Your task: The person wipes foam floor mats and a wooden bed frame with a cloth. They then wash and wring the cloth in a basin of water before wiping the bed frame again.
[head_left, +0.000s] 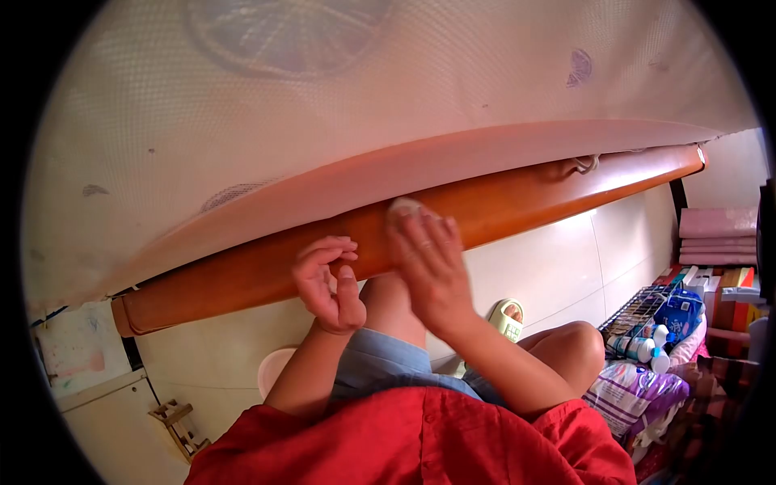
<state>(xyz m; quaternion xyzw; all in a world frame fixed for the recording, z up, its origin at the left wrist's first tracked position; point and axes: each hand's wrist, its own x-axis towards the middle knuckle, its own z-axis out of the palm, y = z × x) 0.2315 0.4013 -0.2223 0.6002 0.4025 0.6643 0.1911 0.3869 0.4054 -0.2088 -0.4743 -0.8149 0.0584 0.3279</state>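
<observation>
A long orange-brown padded rail [517, 202], smooth like leather, runs across the view along the edge of a bed. My right hand [430, 255] lies flat on it near the middle, slightly blurred. Under its fingertips a small whitish cloth [403, 205] shows, pressed against the rail; most of it is hidden by the hand. To the left, my left hand [330, 284] is held palm up just in front of the rail. Its fingers are loosely curled with the thumb apart, and nothing is in it.
A pale patterned mattress cover [453, 81] rises behind the rail, with a light cord loop [588, 165] at right. On the floor are a green slipper [508, 317], a pink basin [276, 368], a small wooden stool [179, 427], a wire basket [634, 311] and a purple package [638, 396].
</observation>
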